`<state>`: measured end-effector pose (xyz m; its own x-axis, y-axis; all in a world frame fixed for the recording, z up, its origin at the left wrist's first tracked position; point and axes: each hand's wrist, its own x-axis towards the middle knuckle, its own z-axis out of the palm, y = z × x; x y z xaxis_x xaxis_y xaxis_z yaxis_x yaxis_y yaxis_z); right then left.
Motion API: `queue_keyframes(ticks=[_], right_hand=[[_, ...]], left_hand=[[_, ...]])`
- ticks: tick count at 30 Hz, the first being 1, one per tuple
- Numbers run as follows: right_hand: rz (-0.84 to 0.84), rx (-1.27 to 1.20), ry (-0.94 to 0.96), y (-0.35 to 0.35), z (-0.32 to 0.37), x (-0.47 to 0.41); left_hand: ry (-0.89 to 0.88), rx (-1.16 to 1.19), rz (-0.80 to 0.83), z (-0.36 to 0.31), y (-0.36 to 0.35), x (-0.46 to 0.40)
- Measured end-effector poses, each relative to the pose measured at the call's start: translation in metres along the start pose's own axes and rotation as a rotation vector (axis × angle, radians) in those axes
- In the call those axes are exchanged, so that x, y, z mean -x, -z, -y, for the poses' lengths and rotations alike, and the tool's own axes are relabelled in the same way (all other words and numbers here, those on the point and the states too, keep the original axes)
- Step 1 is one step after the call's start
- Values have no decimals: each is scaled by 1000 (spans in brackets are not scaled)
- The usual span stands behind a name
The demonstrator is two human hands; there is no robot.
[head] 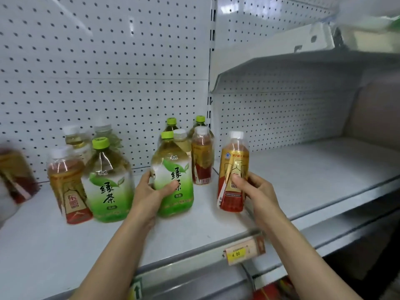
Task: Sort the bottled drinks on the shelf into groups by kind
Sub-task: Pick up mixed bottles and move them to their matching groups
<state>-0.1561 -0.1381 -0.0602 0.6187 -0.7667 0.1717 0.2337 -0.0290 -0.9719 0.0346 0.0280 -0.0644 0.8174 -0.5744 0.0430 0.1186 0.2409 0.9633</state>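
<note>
The left hand (151, 191) wraps the lower body of a big green tea bottle (173, 176) standing near the middle of the shelf (303, 169), fingers curled round its far side and thumb across the label. It looks full, so probably heavy, with thin springy walls and a slick film label; a low, wide hold suits it. The right hand (257, 191) grips a slimmer red-and-gold bottle (232, 174) at mid-label, just right of it; lighter and stiffer, likely easy one-handed. More bottles stand farther left.
</note>
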Motion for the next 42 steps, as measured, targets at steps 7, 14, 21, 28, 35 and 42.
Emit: queue_keyframes(ticks=[7,14,21,28,35,42], right_hand=[[170,-38,-69,-2,-21,-57],[237,-33,-63,6,-39,-86],[307,-34,-43,13,-39,-99],[311,-53,-42,19,-43,-102],[289,-58,-44,20,-51,-102],[285,-49,-38,21,-52,-98]], left_hand=[[-18,-64,-20,3,10,-5],[-86,-144,-28,11,13,-2],[-122,-146,-122,15,7,-7],[-117,-160,-149,16,6,-15],[-122,-222,-272,17,2,-21],[-154,-379,-419,20,-5,-42]])
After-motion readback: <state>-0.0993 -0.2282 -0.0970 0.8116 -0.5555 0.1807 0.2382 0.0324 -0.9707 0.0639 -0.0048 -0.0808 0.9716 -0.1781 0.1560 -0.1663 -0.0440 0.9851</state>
